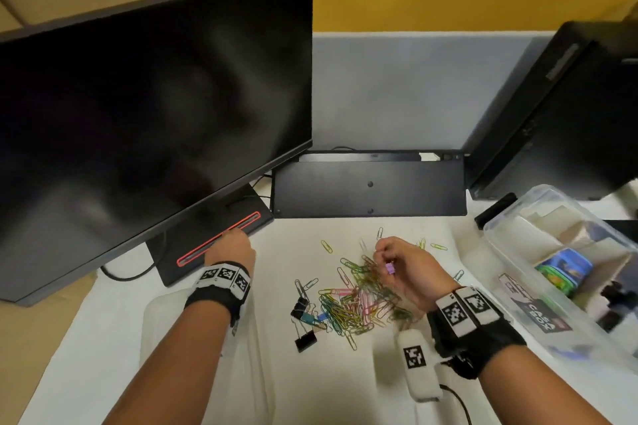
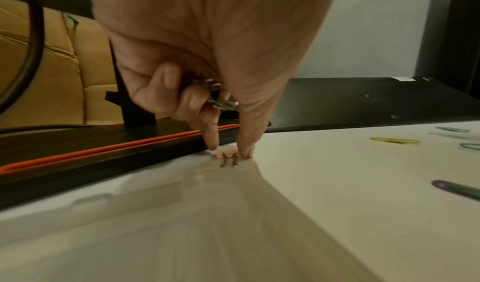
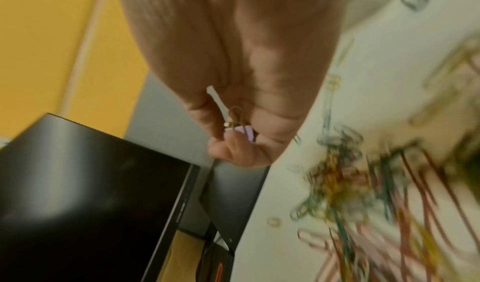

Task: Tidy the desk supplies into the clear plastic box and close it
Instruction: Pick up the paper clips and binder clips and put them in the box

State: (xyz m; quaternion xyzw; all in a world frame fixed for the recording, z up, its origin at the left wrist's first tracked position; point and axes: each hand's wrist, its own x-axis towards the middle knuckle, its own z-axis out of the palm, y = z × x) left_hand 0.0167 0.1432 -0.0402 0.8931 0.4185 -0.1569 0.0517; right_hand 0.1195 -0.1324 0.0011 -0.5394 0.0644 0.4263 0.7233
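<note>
A heap of coloured paper clips (image 1: 359,300) lies mid-table, with black binder clips (image 1: 303,317) at its left edge. My right hand (image 1: 386,259) hovers over the heap and pinches a small purple binder clip (image 1: 390,268) (image 3: 245,132). My left hand (image 1: 234,245) reaches to the monitor base; its index finger and thumb (image 2: 228,151) pinch a small silver metal clip (image 2: 228,160) on the table, and its curled fingers hold more metal clips (image 2: 218,97). The clear plastic box (image 1: 511,207) stands open at the right. Its clear lid (image 1: 165,328) (image 2: 207,214) lies under my left forearm.
A dark monitor (image 1: 155,114) on a black base with a red stripe (image 1: 248,217) fills the left. A flat black panel (image 1: 366,190) lies behind the heap, with a black upright unit (image 1: 552,114) at the right. A white tagged device with a cable (image 1: 414,366) lies near my right wrist.
</note>
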